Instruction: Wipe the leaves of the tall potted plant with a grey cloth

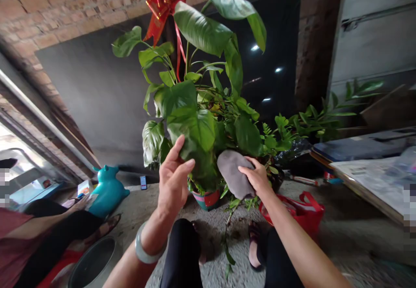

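Note:
A large leafy potted plant point(182, 101) stands right in front of me, its pot point(208, 199) striped in green and red. My left hand point(173, 173) is raised at a broad drooping leaf point(195, 153), thumb and forefinger apart; whether the fingers touch it I cannot tell. In my right hand point(258, 175) is a folded grey cloth point(235, 173), gripped at its right edge, just right of the drooping leaves. A trailing stem point(225, 244) hangs down to the floor between my feet.
A red bag point(300, 214) sits on the floor at the right, near a cluttered table point(364, 188). At the left are a teal animal figure point(108, 190), a phone point(143, 182), a grey basin point(94, 262) and another seated person point(42, 231). A red bow point(162, 1) tops the plant.

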Demonstrator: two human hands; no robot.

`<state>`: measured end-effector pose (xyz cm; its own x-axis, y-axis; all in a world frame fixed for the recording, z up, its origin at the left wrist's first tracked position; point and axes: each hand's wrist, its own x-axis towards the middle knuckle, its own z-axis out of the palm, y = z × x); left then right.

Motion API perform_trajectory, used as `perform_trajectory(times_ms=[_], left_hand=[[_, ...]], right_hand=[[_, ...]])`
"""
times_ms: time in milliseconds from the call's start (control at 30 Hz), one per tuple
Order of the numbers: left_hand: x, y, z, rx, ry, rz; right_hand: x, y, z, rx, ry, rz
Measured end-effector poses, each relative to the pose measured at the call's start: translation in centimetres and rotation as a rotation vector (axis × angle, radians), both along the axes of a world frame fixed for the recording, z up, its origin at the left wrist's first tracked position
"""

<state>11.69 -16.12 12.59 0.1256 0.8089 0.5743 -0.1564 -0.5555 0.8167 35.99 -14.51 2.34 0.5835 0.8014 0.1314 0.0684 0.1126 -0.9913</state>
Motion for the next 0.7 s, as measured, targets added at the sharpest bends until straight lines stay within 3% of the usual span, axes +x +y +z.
perform_trajectory(times_ms=[100,167,233,367,467,600,700], left_hand=[[2.2,-1.5,4.1,0.051,-0.071,-0.137],[4.4,-2.0,4.9,0.120,-0.084,-0.184],[6.5,-1.6,3.6,0.143,-0.053,-0.218],[8.8,1.5,-3.0,0.012,0.199,-0.261],[10.1,4.1,-7.0,-0.087,0.406,-0.284],[14.3,6.7,-7.9,-0.093,0.502,-0.283],[18.6,8.7,-7.4,-0.205,0.487,-0.150]], right_hand=[[-0.8,-1.2,-1.3,-0.010,-0.009,-0.004],[-0.9,-2.1,-1.0,-0.006,-0.034,-0.003],[-0.6,-3.8,-0.4,-0.015,-0.096,0.014],[2.0,-10.4,1.6,-0.083,-0.203,0.070],[5.2,-15.9,4.0,-0.137,-0.203,-0.055],[7.4,-19.4,6.0,-0.052,-0.180,-0.443],[6.7,-19.0,6.3,-0.013,-0.090,-0.475]])
